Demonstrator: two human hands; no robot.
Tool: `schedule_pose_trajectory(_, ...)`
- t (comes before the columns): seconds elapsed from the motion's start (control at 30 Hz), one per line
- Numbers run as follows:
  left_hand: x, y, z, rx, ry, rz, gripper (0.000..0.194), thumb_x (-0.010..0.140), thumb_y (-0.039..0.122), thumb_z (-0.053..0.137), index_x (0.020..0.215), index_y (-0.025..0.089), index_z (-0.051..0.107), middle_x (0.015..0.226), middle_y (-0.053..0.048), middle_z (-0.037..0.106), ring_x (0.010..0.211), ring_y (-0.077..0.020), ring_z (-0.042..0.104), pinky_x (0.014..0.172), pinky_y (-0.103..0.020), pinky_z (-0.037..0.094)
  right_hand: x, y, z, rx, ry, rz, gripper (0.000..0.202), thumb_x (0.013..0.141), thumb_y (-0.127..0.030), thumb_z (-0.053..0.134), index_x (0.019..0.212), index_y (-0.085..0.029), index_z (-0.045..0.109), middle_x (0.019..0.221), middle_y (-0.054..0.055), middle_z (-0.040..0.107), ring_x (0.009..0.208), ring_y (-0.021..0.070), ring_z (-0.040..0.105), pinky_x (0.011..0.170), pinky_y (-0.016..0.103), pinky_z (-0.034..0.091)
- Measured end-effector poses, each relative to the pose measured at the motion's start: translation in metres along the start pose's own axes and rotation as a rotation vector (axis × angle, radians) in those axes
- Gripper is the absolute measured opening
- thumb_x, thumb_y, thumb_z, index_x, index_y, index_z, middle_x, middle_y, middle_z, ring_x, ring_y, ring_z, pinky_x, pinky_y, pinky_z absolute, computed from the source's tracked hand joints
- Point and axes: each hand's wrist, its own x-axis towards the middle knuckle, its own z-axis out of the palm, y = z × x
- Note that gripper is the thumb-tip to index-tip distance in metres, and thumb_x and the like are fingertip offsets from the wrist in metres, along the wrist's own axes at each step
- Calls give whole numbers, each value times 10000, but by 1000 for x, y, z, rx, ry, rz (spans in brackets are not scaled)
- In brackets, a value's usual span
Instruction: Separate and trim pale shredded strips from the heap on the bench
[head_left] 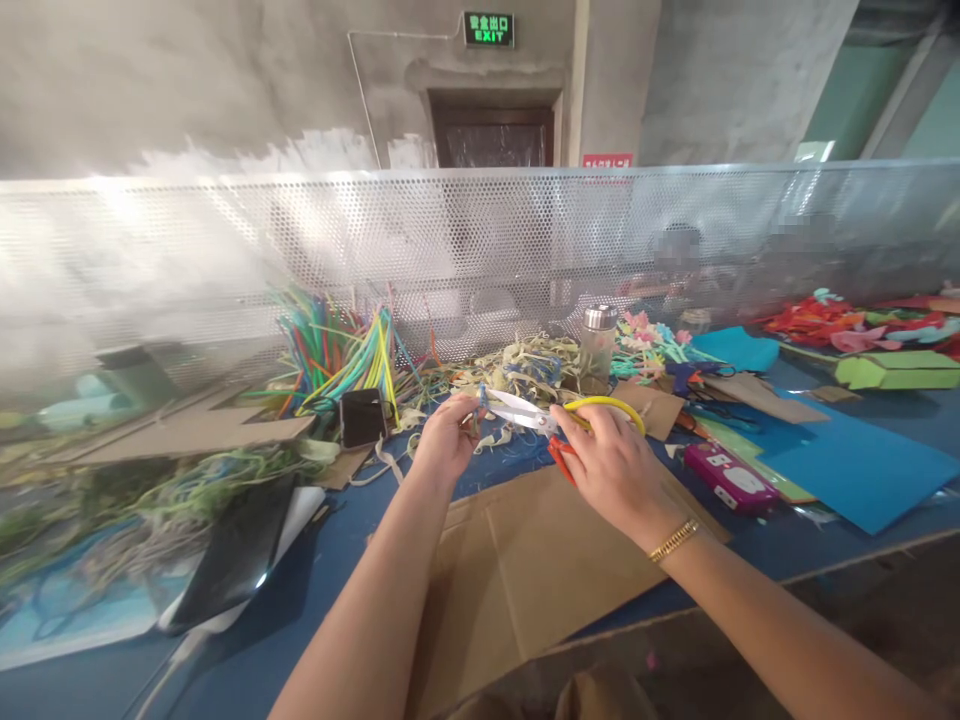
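My right hand grips a pair of scissors by its yellow and red handles, with the blades pointing left. Between the thumb and fingers of my left hand is a small bluish strip, pinched right beside the scissor tips. The blades look slightly parted near it; whether they touch it I cannot tell. Beneath both hands a brown cardboard sheet lies on the blue table. Just beyond the scissors sits a pile of pale and blue scraps.
Colourful pipe cleaners stand back left, near a dark phone. A black tablet-like device lies at left. A clear bottle, a purple case and a blue sheet are at right. A perforated metal screen runs behind.
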Motion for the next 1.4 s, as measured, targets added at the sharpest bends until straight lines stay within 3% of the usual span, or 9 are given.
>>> schedule_pose_trajectory(0.53, -3, -2, 2, 23, 9, -18, 211, 591, 61, 697, 751, 161, 600, 621, 38, 602, 527, -79, 600, 435, -146, 423, 8, -4, 0, 63, -14, 18, 429, 925, -287, 479, 1344, -202, 498, 1058, 127, 564, 987, 262, 508, 826, 388, 431)
schedule_pose_trajectory(1.07, -4, -1, 2, 28, -65, -38, 178, 613, 67, 699, 738, 152, 605, 627, 32, 604, 533, -71, 603, 428, -141, 436, 8, -4, -3, 136, -57, 40, 417, 902, -228, 497, 1318, -222, 519, 979, 95, 578, 888, 238, 548, 743, 365, 468)
schedule_pose_trajectory(1.27, -4, -2, 1, 39, -55, 1, 245, 584, 86, 743, 766, 161, 597, 625, 46, 587, 549, -78, 613, 418, -135, 418, 4, -3, -3, 327, 59, 149, 419, 890, -204, 491, 1309, -199, 497, 1060, 112, 567, 971, 233, 555, 835, 363, 482)
schedule_pose_trajectory(1.4, -3, -3, 0, 37, -41, 39, 289, 569, 89, 766, 777, 168, 583, 652, 50, 597, 563, -82, 619, 405, -127, 393, -5, 12, -7, 364, 114, 219, 445, 869, -238, 518, 1311, -202, 479, 1073, 121, 576, 965, 243, 571, 834, 378, 492)
